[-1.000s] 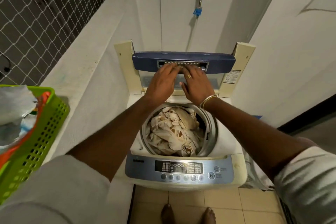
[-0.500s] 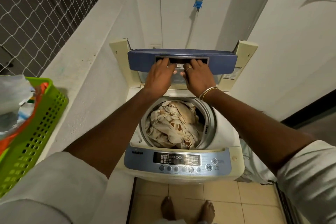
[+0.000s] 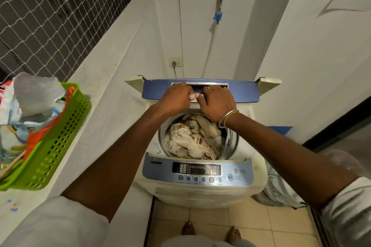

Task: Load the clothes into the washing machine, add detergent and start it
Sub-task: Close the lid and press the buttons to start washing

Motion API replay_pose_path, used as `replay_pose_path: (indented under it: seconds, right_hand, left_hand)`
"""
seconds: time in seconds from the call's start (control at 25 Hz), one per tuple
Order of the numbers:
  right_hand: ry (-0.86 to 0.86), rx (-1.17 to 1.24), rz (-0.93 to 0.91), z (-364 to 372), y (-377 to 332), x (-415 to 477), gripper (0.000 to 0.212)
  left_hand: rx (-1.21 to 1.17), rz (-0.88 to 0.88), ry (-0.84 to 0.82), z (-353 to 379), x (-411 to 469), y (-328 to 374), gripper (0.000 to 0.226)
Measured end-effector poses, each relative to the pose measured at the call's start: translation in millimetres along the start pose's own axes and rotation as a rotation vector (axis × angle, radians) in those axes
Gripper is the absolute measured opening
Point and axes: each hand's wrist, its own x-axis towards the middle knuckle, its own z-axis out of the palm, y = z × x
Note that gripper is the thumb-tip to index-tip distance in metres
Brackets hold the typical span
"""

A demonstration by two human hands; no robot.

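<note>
A cream top-loading washing machine (image 3: pixel 202 192) stands in front of me with its blue lid (image 3: pixel 245 92) tipped partway down over the drum. Beige patterned clothes (image 3: pixel 192 138) fill the drum. My left hand (image 3: pixel 174 98) and my right hand (image 3: pixel 216 100) both grip the lid's handle slot, fingers hooked over its edge, thumbs nearly touching. The blue control panel (image 3: pixel 196 170) with buttons faces me at the front. A detergent bag (image 3: pixel 30 98) sits in a green basket (image 3: pixel 58 146) on the left ledge.
A white ledge (image 3: pixel 104 86) runs along the left under a netted window. A tap with a hose (image 3: pixel 218 12) and a wall socket (image 3: pixel 175 62) are behind the machine. A printed bag (image 3: pixel 275 186) leans at the machine's right. My bare feet stand on tiled floor.
Both hands have pulled the lid forward and down from nearly upright to a lower tilt over the drum. My view has dropped lower.
</note>
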Motion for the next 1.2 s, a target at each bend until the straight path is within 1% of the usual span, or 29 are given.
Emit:
replay_pose_path:
  seconds: [0.12, 0.2, 0.32, 0.4, 0.52, 0.6, 0.76, 0.92, 1.2]
  right_hand:
    - [-0.103, 0.127, 0.065, -5.6, -7.0, -18.8, 0.041]
    - [-0.191, 0.165, 0.107, -2.6, -10.6, -32.6, 0.044]
    - [-0.357, 0.229, 0.149, 13.7, -13.9, -56.9, 0.046]
    - [-0.436, 0.272, 0.192, 30.8, -14.9, -74.6, 0.046]
    - [-0.533, 0.312, 0.276, 56.7, -15.6, -97.1, 0.044]
    - [-0.597, 0.3, 0.299, 71.9, -15.3, -106.0, 0.043]
    - [-0.692, 0.232, 0.283, 96.6, -14.1, -117.8, 0.035]
    - [-0.715, 0.228, 0.287, 109.4, -12.6, -124.9, 0.032]
    - [-0.745, 0.221, 0.31, 114.4, -13.1, -127.4, 0.019]
  left_hand:
    - [-0.075, -0.016, -0.136, 0.4, -17.3, 2.6, 0.019]
    - [-0.141, -0.044, -0.23, 6.1, -30.3, 3.0, 0.021]
    - [-0.185, -0.091, -0.337, 33.1, -48.9, 0.9, 0.022]
    - [-0.192, -0.11, -0.38, 58.5, -61.2, -2.3, 0.024]
    - [-0.212, -0.103, -0.417, 93.1, -75.6, -10.2, 0.027]
    - [-0.22, -0.097, -0.427, 112.0, -82.1, -15.5, 0.024]
    - [-0.215, -0.105, -0.461, 143.9, -89.9, -23.1, 0.022]
    - [-0.207, -0.12, -0.474, 164.9, -93.2, -29.5, 0.022]
    - [-0.22, -0.12, -0.454, 182.4, -93.1, -35.4, 0.019]
